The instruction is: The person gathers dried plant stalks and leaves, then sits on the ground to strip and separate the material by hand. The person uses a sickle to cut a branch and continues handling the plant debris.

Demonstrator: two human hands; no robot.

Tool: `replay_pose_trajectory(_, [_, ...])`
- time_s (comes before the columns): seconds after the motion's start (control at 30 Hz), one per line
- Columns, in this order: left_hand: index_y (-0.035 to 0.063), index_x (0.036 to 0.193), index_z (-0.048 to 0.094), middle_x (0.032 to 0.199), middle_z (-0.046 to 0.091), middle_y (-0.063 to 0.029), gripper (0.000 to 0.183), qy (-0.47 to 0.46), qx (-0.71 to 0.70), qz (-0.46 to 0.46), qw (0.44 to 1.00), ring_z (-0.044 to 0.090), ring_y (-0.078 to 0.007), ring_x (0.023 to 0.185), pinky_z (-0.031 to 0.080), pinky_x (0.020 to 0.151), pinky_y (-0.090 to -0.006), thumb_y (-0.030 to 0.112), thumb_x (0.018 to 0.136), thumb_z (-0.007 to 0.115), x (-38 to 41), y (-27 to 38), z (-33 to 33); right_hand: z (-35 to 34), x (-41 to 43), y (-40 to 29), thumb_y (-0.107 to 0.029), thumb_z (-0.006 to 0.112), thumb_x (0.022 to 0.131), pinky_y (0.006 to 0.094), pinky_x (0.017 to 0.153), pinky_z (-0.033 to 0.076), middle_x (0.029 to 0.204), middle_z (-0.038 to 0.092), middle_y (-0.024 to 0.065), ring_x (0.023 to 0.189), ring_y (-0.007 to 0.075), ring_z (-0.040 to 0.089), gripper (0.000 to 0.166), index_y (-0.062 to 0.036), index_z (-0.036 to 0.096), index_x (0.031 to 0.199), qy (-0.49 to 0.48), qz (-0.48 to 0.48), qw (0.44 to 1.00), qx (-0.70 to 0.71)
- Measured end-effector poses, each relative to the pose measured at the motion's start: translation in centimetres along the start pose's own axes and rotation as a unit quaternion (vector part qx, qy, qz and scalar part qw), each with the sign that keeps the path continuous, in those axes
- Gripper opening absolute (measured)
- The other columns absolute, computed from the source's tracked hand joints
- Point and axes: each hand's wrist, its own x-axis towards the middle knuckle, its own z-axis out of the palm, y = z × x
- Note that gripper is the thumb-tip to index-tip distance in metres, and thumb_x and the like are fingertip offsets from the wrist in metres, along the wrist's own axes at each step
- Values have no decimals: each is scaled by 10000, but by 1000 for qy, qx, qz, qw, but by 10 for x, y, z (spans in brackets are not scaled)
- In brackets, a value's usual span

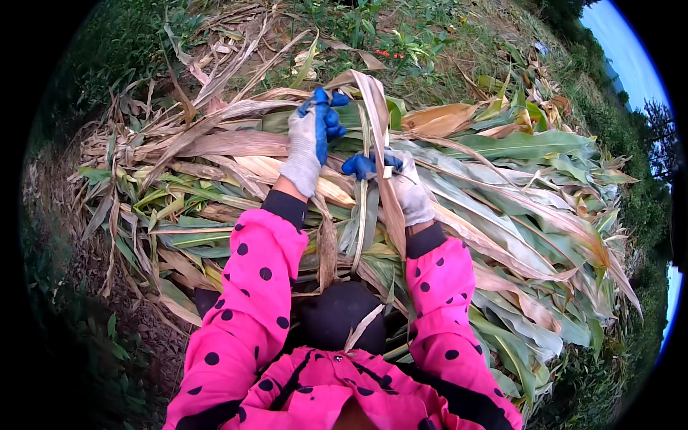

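Observation:
A wide bundle of corn stalks and leaves (505, 215), part green and part dry, lies across in front of me. My left hand (316, 137), in a white glove with blue coating, is above the bundle's middle, its fingers curled at one end of a dry corn leaf (376, 102). That leaf arches up and hangs down over my right hand (395, 177), gloved alike. The right fingers close around pale leaf strips (364, 199) that run down across the bundle. A dark knee (344, 317) presses against the bundle's near side.
Green weeds (360, 27) and bare soil with dry leaf litter (215, 48) lie beyond the bundle. Dark undergrowth (118, 349) is at the lower left. Bushes (653, 215) stand along the right side. Small red things (389, 54) lie among the weeds.

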Motion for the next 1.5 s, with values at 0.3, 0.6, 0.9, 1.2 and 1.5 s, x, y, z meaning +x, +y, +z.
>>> replay_pose_trajectory(0.3, [24, 1050, 575, 1029, 581, -177, 306, -423, 521, 191, 716, 544, -363, 921, 453, 766, -394, 241, 838, 529, -34, -11, -8, -38, 10, 17, -174, 548, 901, 261, 696, 490, 870, 613, 62, 761, 148, 581, 182, -4, 582, 955, 5, -26, 962, 271])
replay_pose_trajectory(0.6, [16, 1163, 547, 1178, 530, -195, 400, -418, 511, 149, 736, 471, -345, 1138, 330, 999, -409, 233, 828, 569, -72, 19, -10, -40, -23, 27, -130, 500, 915, 290, 733, 494, 931, 552, 50, 829, 162, 566, 266, -57, 472, 1169, 49, 49, 923, 379])
replay_pose_trajectory(0.9, [51, 949, 677, 922, 639, -142, 272, -265, 431, 205, 838, 602, -293, 875, 451, 835, -359, 150, 696, 672, -80, -4, -7, -48, -38, -24, -65, 578, 833, 360, 885, 488, 1140, 560, 161, 1018, 245, 572, 426, 28, 446, 1228, -115, 38, 987, 108])
replay_pose_trajectory(1.2, [-22, 946, 651, 892, 616, -50, 264, -426, 256, -93, 863, 575, -138, 816, 457, 757, -260, 66, 699, 619, -65, 8, -17, -89, -13, -45, -260, 609, 852, 289, 843, 461, 1085, 593, 113, 858, 146, 558, 461, 47, 515, 1183, -48, 68, 991, 106])
replay_pose_trajectory(1.5, [28, 786, 620, 813, 634, -198, 280, -267, 688, 33, 674, 611, -348, 804, 475, 751, -427, 302, 746, 573, -70, -12, 37, -91, 65, -106, -331, 517, 908, 281, 741, 497, 1021, 629, 94, 759, 131, 596, 424, 13, 557, 1152, -262, 216, 926, -163])
